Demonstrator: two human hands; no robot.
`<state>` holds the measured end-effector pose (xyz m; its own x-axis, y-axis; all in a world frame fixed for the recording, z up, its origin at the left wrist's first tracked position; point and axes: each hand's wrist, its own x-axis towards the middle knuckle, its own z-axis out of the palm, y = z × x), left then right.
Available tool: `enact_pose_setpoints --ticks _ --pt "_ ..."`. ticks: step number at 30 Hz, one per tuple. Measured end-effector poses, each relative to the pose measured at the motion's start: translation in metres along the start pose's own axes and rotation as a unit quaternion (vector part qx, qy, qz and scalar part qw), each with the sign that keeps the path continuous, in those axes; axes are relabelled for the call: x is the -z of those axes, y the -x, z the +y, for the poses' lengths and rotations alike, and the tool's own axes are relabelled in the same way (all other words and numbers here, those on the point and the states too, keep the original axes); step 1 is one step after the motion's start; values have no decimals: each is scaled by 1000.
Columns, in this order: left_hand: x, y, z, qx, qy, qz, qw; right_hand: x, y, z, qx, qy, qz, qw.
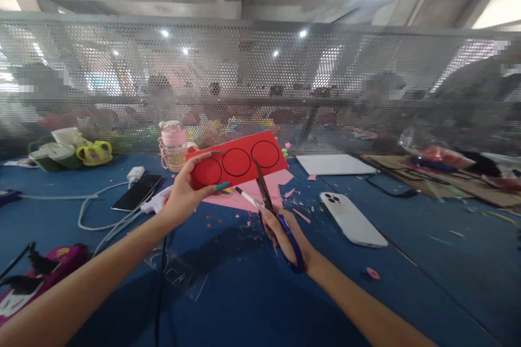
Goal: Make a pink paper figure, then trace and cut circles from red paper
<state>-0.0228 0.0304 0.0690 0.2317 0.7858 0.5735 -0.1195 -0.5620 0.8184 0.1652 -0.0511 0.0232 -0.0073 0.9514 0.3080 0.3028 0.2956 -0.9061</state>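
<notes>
My left hand (188,191) pinches the left end of a red sheet (236,175) that has three black circles drawn in a row. The sheet is held up above the table, slightly tilted. In my right hand (285,230) are scissors (293,244) with dark blue handles, their blades pointing up. The blade tips overlap the sheet's lower edge near the rightmost circle; whether they touch it I cannot tell. Pink sheets (234,200) lie on the table behind, with a black-and-white marker (245,196) by them, partly hidden by my right hand.
A white phone (352,219) lies to the right, a dark phone (136,193) with cables to the left. A pink-lidded bottle (173,146) stands before a perforated metal screen (228,70). A purple power strip (61,263), clear stencil (185,276) and paper scraps lie on the blue table (244,314).
</notes>
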Motion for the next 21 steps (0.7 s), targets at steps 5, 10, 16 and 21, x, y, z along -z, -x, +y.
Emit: enact_pose_setpoints --ticks 5,10,16,21 --pt "0 0 0 -7 -6 -5 1000 1 0 3 6 10 2 1000" --pt "-1 0 0 -3 -3 -5 1000 -1 0 4 -12 -18 -5 1000" --pt "0 0 -1 -6 -12 5 1000 0 -1 7 -17 -26 -8 999" --pt "0 0 -1 1 -23 5 1000 1 -1 7 -8 -4 -7 1000"
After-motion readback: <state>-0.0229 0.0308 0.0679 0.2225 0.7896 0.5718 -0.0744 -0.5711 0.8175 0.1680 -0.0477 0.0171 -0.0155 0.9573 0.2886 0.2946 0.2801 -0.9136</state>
